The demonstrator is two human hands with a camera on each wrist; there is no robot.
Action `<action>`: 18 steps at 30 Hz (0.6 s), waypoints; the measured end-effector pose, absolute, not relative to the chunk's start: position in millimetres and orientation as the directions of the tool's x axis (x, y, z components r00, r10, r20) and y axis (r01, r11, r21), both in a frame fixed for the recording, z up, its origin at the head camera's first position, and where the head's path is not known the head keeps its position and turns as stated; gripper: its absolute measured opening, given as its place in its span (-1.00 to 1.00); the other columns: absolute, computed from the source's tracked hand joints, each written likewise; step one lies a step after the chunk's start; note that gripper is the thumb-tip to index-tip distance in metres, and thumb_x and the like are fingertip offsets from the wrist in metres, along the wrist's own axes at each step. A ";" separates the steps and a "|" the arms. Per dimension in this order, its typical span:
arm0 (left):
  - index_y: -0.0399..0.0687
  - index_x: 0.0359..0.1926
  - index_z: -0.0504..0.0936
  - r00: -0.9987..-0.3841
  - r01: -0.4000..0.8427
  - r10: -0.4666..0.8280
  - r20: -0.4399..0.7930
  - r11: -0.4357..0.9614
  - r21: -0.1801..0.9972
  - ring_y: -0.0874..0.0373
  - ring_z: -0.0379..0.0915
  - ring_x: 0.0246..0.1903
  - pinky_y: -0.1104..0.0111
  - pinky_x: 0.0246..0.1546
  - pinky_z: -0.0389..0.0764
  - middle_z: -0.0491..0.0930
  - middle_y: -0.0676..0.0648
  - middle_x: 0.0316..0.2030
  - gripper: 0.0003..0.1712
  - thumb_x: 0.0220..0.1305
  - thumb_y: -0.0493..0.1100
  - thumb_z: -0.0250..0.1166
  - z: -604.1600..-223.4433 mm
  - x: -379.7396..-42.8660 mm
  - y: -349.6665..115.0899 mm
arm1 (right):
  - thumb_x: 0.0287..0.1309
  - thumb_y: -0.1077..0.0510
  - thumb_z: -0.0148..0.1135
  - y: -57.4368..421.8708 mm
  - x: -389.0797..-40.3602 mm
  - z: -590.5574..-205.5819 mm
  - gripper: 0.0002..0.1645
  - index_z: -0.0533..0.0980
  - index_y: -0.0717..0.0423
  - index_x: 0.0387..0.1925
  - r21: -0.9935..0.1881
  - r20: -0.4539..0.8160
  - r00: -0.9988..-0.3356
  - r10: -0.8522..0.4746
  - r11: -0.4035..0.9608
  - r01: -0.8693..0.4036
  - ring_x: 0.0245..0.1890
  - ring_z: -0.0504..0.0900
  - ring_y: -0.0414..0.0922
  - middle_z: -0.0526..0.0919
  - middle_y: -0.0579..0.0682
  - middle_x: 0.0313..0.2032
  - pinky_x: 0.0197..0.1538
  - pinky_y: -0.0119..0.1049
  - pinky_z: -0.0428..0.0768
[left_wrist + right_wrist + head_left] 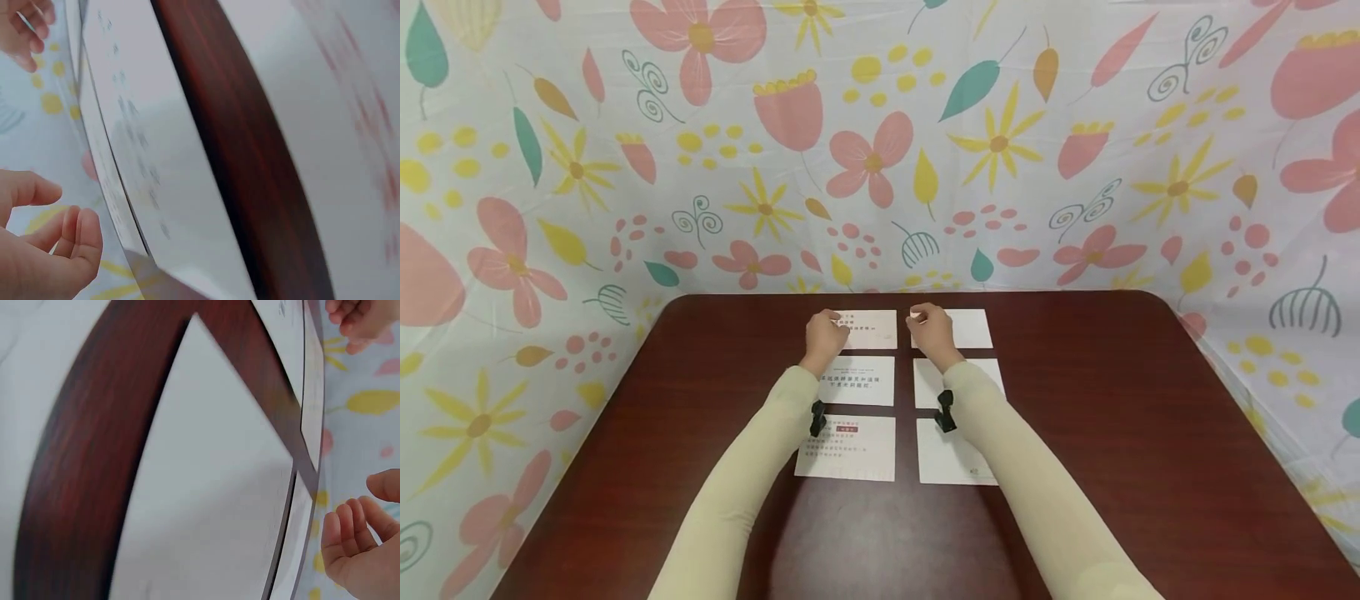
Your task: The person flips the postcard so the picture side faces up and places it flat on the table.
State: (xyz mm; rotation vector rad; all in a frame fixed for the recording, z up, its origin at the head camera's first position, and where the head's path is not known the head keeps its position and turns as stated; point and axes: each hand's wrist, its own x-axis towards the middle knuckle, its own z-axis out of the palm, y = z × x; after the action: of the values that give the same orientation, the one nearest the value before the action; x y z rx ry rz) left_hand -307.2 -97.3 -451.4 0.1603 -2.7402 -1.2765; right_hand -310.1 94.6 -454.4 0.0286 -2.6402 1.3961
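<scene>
Both my left hand (826, 337) and right hand (932, 333) curl loosely, tips apart, pinching nothing I can see; they're at the top-left card (878, 327) and top-right card (972, 328); lower cards (871, 392) line the table (1120, 433); a dipping sleeve (730, 492) could drag those askew.

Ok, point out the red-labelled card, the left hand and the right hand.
Red-labelled card (847, 449): head view, middle of its printed face.
Left hand (825, 337): head view, middle of the hand.
Right hand (934, 333): head view, middle of the hand.

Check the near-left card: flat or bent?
Flat: the near-left card shows no visible crease; its near edge lies straight on the table.
</scene>
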 end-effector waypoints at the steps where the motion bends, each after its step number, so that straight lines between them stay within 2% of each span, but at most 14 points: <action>1: -0.29 -0.03 0.49 -0.990 -0.039 -0.133 0.056 0.619 0.784 0.04 0.47 -0.48 0.33 -0.52 0.47 0.53 -0.18 -0.38 -0.64 0.12 -0.27 0.13 -450.6 -306.1 -93.9 | 0.12 0.22 0.09 98.8 -309.5 -454.1 -0.67 0.47 0.30 -0.08 -0.826 0.142 -0.988 0.064 0.558 -0.083 -0.30 0.54 0.02 0.53 0.17 -0.29 -0.29 -0.21 0.52; 4: -0.27 -0.02 0.49 -0.993 -0.013 -0.104 0.054 0.561 0.827 0.06 0.43 -0.46 0.36 -0.52 0.43 0.52 -0.15 -0.34 -0.65 0.14 -0.26 0.10 -447.3 -303.3 -82.4 | 0.15 0.20 0.06 113.0 -308.0 -453.0 -0.68 0.49 0.30 -0.09 -0.828 0.156 -0.984 0.086 0.555 -0.083 -0.28 0.51 0.02 0.53 0.17 -0.29 -0.25 -0.19 0.48; 8: -0.19 0.00 0.50 -0.998 0.007 -0.057 0.040 0.487 0.873 0.07 0.44 -0.34 0.33 -0.38 0.47 0.53 -0.12 -0.26 -0.65 0.17 -0.24 0.06 -442.0 -301.1 -66.6 | 0.18 0.20 0.02 132.2 -307.0 -452.5 -0.68 0.48 0.31 -0.08 -0.826 0.175 -0.977 0.122 0.558 -0.078 -0.24 0.48 0.04 0.52 0.19 -0.25 -0.21 -0.15 0.47; 12: -0.15 0.03 0.48 -1.000 0.004 -0.002 0.005 0.429 0.903 0.06 0.43 -0.16 0.30 -0.19 0.48 0.51 -0.11 -0.16 -0.64 0.20 -0.22 0.04 -438.7 -301.9 -49.7 | 0.19 0.20 -0.02 149.7 -306.7 -454.3 -0.65 0.46 0.32 -0.05 -0.815 0.181 -0.969 0.165 0.577 -0.054 -0.10 0.43 0.08 0.49 0.23 -0.13 -0.09 -0.08 0.43; 18: -0.19 0.17 0.33 -0.987 -0.078 0.104 -0.123 0.356 0.931 0.04 0.33 0.03 0.29 -0.03 0.41 0.41 -0.12 0.02 -0.54 0.25 -0.18 0.05 -441.0 -302.4 -27.7 | 0.21 0.19 -0.08 169.1 -302.6 -456.4 -0.55 0.34 0.31 0.11 -0.817 0.093 -0.971 0.222 0.574 0.053 0.15 0.26 0.14 0.35 0.26 0.10 0.11 -0.03 0.31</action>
State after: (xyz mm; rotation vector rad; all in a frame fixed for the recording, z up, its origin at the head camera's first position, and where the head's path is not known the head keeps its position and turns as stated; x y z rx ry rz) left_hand -302.4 -27.7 -441.0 -0.0259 -2.7151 -1.8798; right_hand -302.6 169.1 -456.4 -0.2310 -2.6184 1.3502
